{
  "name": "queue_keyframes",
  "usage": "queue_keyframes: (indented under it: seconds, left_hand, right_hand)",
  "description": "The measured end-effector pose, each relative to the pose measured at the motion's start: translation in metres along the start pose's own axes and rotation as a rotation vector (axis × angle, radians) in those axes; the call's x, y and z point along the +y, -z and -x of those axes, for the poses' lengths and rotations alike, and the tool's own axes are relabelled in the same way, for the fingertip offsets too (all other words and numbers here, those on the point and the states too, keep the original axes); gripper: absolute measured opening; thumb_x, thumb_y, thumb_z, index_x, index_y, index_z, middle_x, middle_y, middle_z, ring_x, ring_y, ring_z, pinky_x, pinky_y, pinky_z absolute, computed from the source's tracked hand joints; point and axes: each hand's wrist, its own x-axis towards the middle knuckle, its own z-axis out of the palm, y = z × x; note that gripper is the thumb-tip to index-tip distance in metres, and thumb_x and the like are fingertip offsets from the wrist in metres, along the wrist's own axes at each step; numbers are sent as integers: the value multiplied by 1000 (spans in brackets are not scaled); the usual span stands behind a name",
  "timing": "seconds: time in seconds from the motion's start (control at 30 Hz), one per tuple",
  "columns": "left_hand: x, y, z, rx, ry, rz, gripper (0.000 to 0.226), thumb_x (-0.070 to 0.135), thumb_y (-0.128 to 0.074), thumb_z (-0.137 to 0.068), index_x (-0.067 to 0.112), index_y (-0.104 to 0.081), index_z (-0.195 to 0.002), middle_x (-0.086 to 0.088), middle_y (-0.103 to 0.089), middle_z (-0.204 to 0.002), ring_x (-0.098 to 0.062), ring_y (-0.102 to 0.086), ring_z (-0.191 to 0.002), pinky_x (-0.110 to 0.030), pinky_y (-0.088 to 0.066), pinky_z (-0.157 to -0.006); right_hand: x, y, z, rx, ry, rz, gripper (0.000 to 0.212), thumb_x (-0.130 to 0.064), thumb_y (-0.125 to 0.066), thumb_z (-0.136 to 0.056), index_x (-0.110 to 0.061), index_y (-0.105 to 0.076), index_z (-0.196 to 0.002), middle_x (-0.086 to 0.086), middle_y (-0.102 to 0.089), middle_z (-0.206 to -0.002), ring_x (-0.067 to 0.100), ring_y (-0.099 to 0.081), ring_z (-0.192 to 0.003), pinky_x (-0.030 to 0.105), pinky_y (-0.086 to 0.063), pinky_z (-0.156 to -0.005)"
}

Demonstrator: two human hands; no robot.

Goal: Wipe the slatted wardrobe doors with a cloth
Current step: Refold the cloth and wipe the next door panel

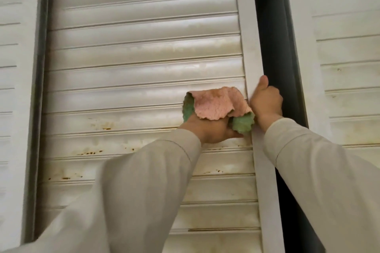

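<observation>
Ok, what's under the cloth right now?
The left hand holds the cloth against the slats of the middle door. Its fingers and the slat beneath are covered, so neither shows.

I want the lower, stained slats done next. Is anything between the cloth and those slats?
Nothing visible does. The left hand presses the cloth on the middle door; only its own sleeve crosses the stained slats below.

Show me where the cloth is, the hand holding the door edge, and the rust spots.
cloth (216, 104), head view, on its pink side.
right hand (266, 102), head view, on the back of the hand.
rust spots (88, 153), head view, on a lower slat.
</observation>
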Motion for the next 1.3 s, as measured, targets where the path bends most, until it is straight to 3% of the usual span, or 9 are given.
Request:
queue_keyframes:
  seconds: [0.13,0.33,0.43,0.67,0.9,1.0,1.1,1.2,1.3]
  left_hand:
    - [-35,0,32,58,76,186,39,50,-59,-94,35,-51,-130,22,-50,-116,4,-40,-115,-5,-18,-103]
    - [-86,15,79,209,345,87,59,54,-59,-92,25,-44,-141,5,-44,-134,-11,-37,-125,-16,-19,-103]
    - [-74,16,78,420,427,157,40,40,-66,-92,27,-53,-127,11,-49,-115,-7,-46,-115,-18,-30,-94]
    - [-15,12,28,310,381,205,53,24,-64,-91,6,-48,-138,-15,-59,-130,-33,-56,-120,-44,-42,-104]
    - [40,20,-20,286,238,50,1,26,-54,-88,25,-54,-89,1,-61,-91,-26,-63,-97,-35,-42,-79]
    - [24,20,-12,331,265,90,12,26,-60,-87,23,-50,-81,8,-53,-77,-19,-58,-86,-29,-42,-78]
    - [-21,19,11,328,361,79,13,30,-66,-86,25,-61,-96,3,-64,-94,-19,-61,-99,-26,-44,-86]
    - [-72,19,44,280,498,-40,49,28,-78,-74,18,-63,-120,-13,-61,-124,-34,-56,-117,-43,-44,-104]
    - [-108,18,67,234,501,-240,51,21,-25,-98,9,-43,-144,-14,-45,-149,-31,-40,-139,-41,-29,-117]
  right_hand:
    - [3,5,2,-1,-3,-29,65,-54,-17,-104,-5,-58,-120,11,-59,-114,26,-54,-94,34,-37,-79]
    - [3,2,3,13,-10,-42,63,-57,-18,-103,-10,-59,-111,2,-54,-96,21,-51,-82,34,-40,-75]
    - [4,-2,4,15,-12,-27,62,-58,-17,-102,-12,-58,-105,4,-57,-97,23,-54,-83,36,-42,-74]
    - [6,-3,-2,30,-13,-1,64,-58,-16,-103,-9,-58,-109,6,-57,-99,25,-53,-84,36,-41,-73]
    - [5,0,-7,41,-10,18,64,-55,-18,-103,-8,-60,-112,13,-62,-111,29,-53,-86,35,-40,-74]
    - [7,4,-7,51,-13,37,65,-55,-17,-104,-7,-59,-118,13,-62,-120,34,-58,-103,35,-38,-77]
    - [7,5,-6,74,-17,40,66,-56,-16,-103,-7,-59,-116,12,-62,-118,30,-57,-97,36,-40,-77]
    - [7,6,-4,93,-20,47,65,-55,-16,-104,-8,-60,-113,10,-61,-109,24,-52,-85,36,-42,-75]
    - [8,6,-1,138,-23,93,64,-54,-17,-104,-8,-60,-112,6,-59,-100,24,-52,-84,35,-41,-74]
